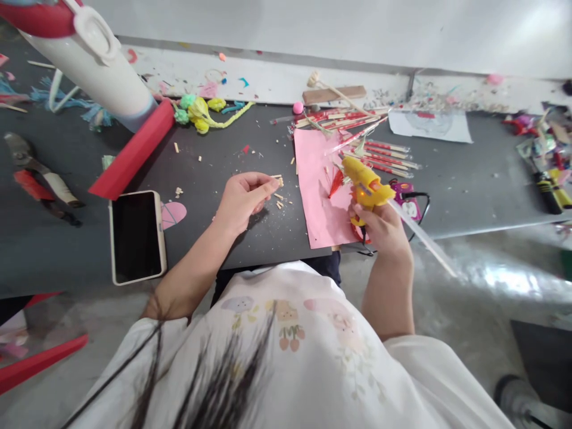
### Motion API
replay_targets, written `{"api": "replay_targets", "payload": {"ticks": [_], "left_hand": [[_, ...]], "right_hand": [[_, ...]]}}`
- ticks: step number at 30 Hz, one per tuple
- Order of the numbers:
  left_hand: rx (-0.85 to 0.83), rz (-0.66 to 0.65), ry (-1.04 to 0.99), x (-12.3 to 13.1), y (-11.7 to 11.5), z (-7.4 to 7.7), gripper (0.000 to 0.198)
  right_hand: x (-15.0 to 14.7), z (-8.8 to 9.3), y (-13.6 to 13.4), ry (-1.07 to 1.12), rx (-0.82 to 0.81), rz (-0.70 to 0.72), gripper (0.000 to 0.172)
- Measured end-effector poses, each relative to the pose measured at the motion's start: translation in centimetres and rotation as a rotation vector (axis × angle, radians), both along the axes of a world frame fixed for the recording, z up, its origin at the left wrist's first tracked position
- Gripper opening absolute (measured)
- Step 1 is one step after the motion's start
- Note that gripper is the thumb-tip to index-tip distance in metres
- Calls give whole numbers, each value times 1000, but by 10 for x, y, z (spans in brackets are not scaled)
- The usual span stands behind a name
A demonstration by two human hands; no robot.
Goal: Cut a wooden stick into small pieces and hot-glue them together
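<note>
My right hand (384, 229) is closed round the handle of a yellow hot glue gun (367, 185), above the right edge of a pink sheet (319, 202). A long translucent glue stick (422, 235) sticks out of the gun's back, and a small orange light shows on its side. Between thumb and fingertips of my left hand (245, 199) is a small piece of wooden stick (277, 177). Short cut stick pieces (279, 204) and crumbs lie on the dark table just beside those fingertips. The gun's nozzle points up and left, apart from my left hand.
A phone (136, 238), pliers (40, 176), a red folded strip (134, 152) and a large white bottle (98, 65) stand or lie at left. Wrapped chopsticks (379, 156) lie behind the pink sheet. A purple power socket (406, 199) with a black cable sits near my right hand.
</note>
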State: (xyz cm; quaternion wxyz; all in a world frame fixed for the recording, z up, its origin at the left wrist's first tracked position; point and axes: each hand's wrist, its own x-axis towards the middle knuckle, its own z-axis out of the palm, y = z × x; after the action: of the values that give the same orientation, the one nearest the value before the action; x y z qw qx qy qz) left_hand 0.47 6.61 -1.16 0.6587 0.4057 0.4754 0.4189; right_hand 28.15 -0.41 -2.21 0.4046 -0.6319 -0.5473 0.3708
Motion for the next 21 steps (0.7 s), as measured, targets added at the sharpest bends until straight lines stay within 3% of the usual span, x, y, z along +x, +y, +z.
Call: {"api": "replay_targets", "payload": {"ticks": [4,8,21], "left_hand": [[-18,-2,-23,1,0,0,21],[-24,-18,-29,1,-1,-2,22],[-81,-112,-127,0,-1,2,17]], "right_hand": [[-11,4,-3,139,-41,-158,29],[-23,12,-5,102,-26,-185,27],[-56,25,-16,155,-114,86,22]]}}
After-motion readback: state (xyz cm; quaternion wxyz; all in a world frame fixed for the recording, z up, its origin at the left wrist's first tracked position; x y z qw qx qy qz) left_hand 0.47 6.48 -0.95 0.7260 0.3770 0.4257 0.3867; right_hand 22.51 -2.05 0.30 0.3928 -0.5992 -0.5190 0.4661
